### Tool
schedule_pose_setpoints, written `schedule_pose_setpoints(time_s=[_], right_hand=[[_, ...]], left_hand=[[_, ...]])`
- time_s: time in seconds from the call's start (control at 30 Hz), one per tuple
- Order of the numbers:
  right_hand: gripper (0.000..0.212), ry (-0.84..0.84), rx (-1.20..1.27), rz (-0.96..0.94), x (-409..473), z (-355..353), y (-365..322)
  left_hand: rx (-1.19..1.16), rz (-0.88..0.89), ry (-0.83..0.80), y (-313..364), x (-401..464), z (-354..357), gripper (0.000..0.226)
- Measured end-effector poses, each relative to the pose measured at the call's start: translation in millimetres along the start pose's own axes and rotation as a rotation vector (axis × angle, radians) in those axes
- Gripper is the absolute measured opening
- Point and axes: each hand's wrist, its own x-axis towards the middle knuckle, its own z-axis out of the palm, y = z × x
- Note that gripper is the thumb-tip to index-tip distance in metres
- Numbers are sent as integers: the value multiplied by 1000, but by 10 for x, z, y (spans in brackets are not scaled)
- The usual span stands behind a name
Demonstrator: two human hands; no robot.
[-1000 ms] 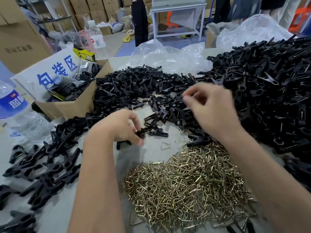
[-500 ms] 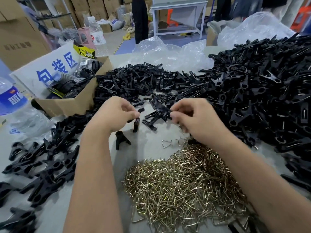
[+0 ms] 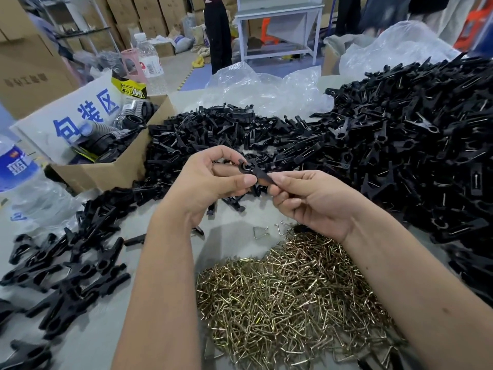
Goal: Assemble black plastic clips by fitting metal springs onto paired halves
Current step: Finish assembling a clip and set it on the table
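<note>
We see both hands raised above table, meeting over gap between piles. Left hand (image 3: 210, 180) fingers curled, thumb and forefinger pinched on ringed end of black clip halves (image 3: 254, 170). Right hand (image 3: 314, 198) thumb and forefinger clamped on tail end. Brass springs pile (image 3: 293, 297) lies below wrists, untouched.

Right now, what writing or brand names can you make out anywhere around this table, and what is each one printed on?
"包装区": blue characters on the white sign leaning in the cardboard box.
"PRO...": yellow and black packet behind the sign; the remaining letters are blurred.
"蓝": blue label of the water bottle at far left.
Red-labelled bottle: print too small.
Large carton at left: dark characters, blurred.
</note>
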Motion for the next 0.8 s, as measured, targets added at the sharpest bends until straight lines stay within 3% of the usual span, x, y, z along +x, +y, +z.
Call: schedule_pose_setpoints(time_s=[0.4,0.57,0.8], right_hand=[[30,7,34,5,-2,27,2],[27,14,138,-59,-7,14,-23],[30,35,12,-78,-23,23,-25]], left_hand=[[99,86,-132,12,-28,44,48],[1,136,-72,13,-29,63,43],[5,171,-65,-3,-20,24,44]])
